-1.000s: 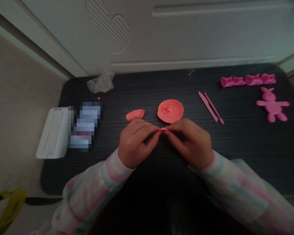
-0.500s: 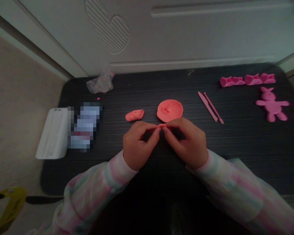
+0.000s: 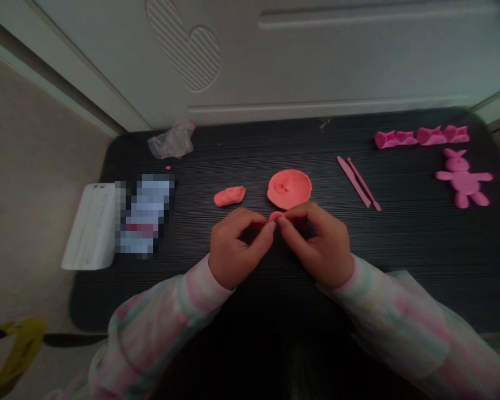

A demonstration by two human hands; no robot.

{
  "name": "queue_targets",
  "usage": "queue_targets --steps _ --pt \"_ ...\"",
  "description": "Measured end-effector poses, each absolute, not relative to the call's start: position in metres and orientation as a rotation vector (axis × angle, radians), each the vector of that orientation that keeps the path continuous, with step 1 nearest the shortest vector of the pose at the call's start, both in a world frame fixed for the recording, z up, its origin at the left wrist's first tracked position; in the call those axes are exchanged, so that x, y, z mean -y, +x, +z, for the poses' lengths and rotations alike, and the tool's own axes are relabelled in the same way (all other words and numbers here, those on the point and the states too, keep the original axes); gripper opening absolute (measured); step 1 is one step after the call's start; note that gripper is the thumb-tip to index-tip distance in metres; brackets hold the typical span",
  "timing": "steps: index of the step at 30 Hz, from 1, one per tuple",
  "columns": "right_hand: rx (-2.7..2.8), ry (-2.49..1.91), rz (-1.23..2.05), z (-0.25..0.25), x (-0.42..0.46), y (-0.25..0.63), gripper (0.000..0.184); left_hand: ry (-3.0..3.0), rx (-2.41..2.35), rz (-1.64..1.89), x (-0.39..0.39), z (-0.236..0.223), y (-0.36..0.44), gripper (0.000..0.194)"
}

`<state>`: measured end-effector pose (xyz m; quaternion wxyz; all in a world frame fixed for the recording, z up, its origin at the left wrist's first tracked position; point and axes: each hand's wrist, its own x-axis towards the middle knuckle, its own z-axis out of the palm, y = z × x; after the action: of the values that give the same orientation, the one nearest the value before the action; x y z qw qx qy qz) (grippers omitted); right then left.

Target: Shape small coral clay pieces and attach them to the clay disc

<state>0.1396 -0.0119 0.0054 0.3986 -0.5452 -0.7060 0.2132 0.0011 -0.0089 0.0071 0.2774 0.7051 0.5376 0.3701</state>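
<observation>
Coral clay [image 3: 276,215] arches between left fingertips [image 3: 269,228] and right fingertips [image 3: 283,225].

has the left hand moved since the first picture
Yes, slightly: against the coral lump, which stays put, the left hand has shifted right and a little lower in the view.

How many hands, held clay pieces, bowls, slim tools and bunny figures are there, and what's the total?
Hands: 2 (left hand, right hand)
Held clay piece: 1
Bowl: 1
Slim tools: 2 (knife, stick)
Bunny figure: 1
Total: 7
</observation>
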Motion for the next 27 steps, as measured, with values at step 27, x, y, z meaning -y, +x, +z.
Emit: queue_targets --steps 27 --pt "1.085 -1.340 1.458 0.0095 0.0053 0.1374 0.004 1.575 -1.455 0.909 0.0068 0.0067 0.0022 0.017"
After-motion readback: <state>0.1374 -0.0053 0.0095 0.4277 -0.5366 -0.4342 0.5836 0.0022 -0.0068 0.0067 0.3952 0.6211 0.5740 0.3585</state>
